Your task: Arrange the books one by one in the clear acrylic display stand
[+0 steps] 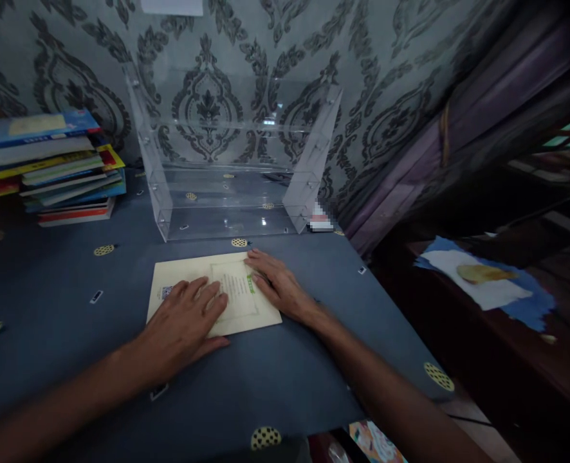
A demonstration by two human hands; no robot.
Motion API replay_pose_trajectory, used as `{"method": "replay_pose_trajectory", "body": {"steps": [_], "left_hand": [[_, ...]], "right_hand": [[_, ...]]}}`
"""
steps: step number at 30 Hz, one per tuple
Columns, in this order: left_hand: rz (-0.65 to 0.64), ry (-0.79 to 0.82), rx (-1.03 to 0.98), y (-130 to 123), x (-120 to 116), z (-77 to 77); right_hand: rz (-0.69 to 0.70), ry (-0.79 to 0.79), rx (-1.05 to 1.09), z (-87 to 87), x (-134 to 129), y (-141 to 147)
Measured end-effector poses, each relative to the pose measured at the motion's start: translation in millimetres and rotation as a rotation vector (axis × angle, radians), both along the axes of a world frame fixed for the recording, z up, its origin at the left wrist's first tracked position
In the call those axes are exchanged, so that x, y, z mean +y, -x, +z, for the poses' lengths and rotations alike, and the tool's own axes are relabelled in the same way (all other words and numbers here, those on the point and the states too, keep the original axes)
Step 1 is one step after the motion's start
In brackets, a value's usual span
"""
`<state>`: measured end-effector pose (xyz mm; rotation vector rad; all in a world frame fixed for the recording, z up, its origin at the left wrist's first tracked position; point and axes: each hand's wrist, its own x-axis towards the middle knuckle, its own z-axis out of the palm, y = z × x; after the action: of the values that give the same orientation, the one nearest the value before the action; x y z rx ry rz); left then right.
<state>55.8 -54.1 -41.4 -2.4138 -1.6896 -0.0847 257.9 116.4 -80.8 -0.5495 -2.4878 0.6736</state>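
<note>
A flat cream-coloured booklet or sheet (pixel 237 312) lies on the blue-grey tablecloth in front of me, printed with small text, a thin frame, a green mark and a square code at its left. Its inside, if it has pages, is hidden. My left hand (pixel 186 325) rests on its left half, palm down with the fingers stretched and the thumb off its near edge. At the right edge my right hand (pixel 282 289) lies on the paper, fingers extended toward the far corner. Neither hand grasps anything.
Behind the paper stands a clear tiered acrylic rack (pixel 227 186) against the patterned wall. A stack of books (pixel 67 167) sits at the back left. The table's right edge slopes down past my right arm; beyond it lies a blue cloth (pixel 531 302) with white paper (pixel 482 292).
</note>
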Motion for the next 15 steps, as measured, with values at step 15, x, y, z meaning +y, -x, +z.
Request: {"method": "replay_pose_trajectory", "body": {"steps": [15], "left_hand": [[-0.086,-0.244,0.286,-13,-11,-27.9]], "right_hand": [[0.013,-0.049,-0.044,9.7,-4,0]]}}
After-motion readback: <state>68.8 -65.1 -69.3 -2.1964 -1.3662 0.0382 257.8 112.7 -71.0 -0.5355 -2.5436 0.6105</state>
